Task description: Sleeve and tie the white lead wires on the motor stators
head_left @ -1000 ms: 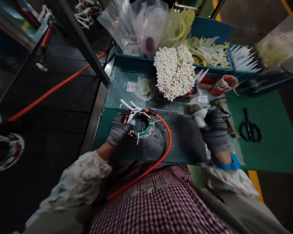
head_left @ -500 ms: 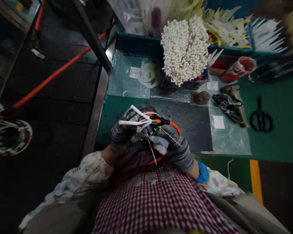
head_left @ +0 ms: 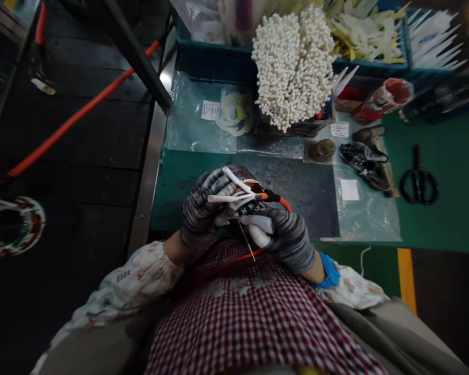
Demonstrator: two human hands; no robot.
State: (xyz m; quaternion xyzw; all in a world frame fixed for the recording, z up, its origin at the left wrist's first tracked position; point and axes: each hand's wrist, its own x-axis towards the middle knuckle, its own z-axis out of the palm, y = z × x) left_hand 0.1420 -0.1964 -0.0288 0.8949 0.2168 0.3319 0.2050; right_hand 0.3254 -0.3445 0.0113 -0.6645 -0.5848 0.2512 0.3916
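Close in front of my apron, a wound motor stator point(head_left: 249, 209) is held up between both hands. My left hand point(head_left: 204, 208), in a grey striped glove, is closed around its left side. Two white sleeved leads point(head_left: 234, 194) stick out over that hand, joining thin coloured wires and an orange cable point(head_left: 284, 204) on the right. My right hand point(head_left: 291, 237), gloved too, is closed on a small whitish object point(head_left: 262, 224) against the stator's near side; its kind is unclear. A thin cable tie tail point(head_left: 247, 242) hangs down below the stator.
A thick bundle of white cable ties point(head_left: 295, 70) stands at the back, before blue bins point(head_left: 219, 62). Black scissors point(head_left: 418, 179) lie right, near a red cup point(head_left: 385, 101) and a dark rag point(head_left: 363, 159). Another stator point(head_left: 13, 225) is at left, beside a metal post point(head_left: 135, 52).
The stator has been turned slightly and shifted a little right. Two tie tails showed below it before; one shows now. The left hand's fingers are straighter along its side.
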